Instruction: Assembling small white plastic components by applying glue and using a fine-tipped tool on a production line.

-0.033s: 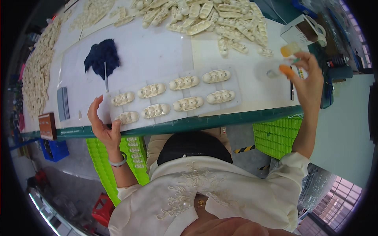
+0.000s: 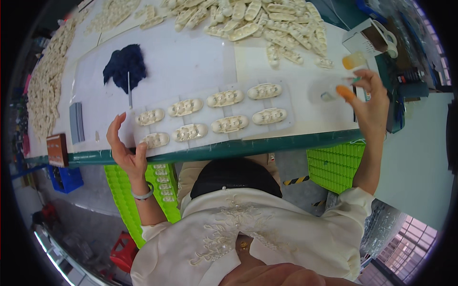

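Left hand [image 2: 130, 156] is standing open at the left end of the pale translucent mat [image 2: 289, 102], thumb and fingers spread, holding nothing visible. Thumb tip is sitting right at the near-left cream oval piece [image 2: 156, 139]; can't tell if it is touching.

Mat is carrying 8 cream oval pieces [image 2: 225, 98] in 2 rows of 4, near the green table edge [image 2: 305, 137]. Long axes are running roughly left to right, right ends angling slightly away from the person; both rows are following that same slant.

Right hand [image 2: 375, 106] is hanging well apart, off to the mat's right. All 8 are lying to its left; the 2 at the right end are closest to it, while the left hand is nearer the 2 at the other end. Its orange-capped thumb [image 2: 345, 93] is pointing left, fingers bending above it; can't tell whether they are pinching anything.

Just left of that thumb, a clear dish-like item [image 2: 318, 89] is lying on the table, between right hand and mat. A yellow-orange container [image 2: 352, 61] is standing just beyond the fingers.
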### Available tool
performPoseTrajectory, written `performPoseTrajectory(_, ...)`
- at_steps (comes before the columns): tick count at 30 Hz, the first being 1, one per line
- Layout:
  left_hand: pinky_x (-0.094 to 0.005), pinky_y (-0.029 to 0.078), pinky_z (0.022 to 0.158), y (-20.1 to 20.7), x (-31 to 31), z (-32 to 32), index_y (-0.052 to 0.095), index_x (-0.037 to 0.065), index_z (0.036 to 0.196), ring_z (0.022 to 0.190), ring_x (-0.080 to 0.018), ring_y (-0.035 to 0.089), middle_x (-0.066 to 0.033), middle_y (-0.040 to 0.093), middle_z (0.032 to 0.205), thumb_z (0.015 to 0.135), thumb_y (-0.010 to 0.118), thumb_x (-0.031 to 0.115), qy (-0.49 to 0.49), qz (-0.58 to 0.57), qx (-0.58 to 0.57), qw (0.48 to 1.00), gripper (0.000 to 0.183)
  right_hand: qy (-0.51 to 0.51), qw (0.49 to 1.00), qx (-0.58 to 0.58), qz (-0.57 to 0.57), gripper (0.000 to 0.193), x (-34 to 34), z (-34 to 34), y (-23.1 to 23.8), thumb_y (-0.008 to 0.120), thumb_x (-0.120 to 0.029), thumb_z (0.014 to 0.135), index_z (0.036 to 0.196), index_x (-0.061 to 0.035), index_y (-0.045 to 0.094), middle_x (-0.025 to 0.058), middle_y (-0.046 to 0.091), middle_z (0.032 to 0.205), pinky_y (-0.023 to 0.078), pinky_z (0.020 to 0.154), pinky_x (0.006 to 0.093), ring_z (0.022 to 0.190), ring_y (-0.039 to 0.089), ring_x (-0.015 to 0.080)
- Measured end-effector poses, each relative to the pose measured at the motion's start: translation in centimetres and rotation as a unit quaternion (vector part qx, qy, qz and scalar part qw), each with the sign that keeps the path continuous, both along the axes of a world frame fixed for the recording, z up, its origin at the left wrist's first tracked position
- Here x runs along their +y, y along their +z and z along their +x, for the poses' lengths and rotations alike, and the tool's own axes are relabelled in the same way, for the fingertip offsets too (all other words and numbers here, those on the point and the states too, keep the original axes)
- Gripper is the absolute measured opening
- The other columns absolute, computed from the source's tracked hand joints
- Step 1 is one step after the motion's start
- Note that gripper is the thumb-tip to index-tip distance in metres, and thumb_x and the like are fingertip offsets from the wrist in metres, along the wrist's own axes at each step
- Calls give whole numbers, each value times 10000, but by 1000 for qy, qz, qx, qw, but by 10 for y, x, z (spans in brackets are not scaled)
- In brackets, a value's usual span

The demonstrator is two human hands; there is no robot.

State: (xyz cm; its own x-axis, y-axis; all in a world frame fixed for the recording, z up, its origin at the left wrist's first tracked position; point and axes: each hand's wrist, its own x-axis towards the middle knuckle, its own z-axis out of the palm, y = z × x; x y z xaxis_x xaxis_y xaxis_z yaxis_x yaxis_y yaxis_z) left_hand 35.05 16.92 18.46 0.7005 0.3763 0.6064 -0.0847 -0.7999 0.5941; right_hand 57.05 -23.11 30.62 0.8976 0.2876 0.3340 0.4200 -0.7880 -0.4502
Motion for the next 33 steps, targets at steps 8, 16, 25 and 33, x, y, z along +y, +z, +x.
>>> performPoseTrajectory(8,-384,392,973,63,-16,24,550,-34,1186,1117,-295,524,-174,566,1187,763,715,231,-95,-25,65,993,526,67,983,63,157,343,-4,-19,-64,724,-40,740,1028,-20,538,75,639,1096,439,783,281,913,573,149)
performPoseTrajectory(16,-359,495,746,88,-102,143,624,2,1021,878,-309,589,-148,600,953,744,742,223,-361,105,173,911,374,31,918,124,374,489,5,-35,-103,604,-20,858,1294,32,390,176,563,1220,414,972,326,1125,553,228)
performPoseTrajectory(25,-363,490,685,73,-132,170,626,-4,964,785,-296,583,-123,577,820,755,715,190,-379,150,253,878,299,43,968,-28,244,505,17,-42,-112,567,-73,905,1335,27,322,188,459,1343,442,990,392,1177,531,287)
performPoseTrajectory(33,-292,531,679,80,-133,175,631,-21,975,742,-218,638,-112,607,845,771,722,113,-385,157,303,858,260,40,965,-102,236,569,17,-39,-119,659,-175,850,1320,2,390,179,533,1247,515,871,377,1090,588,326)
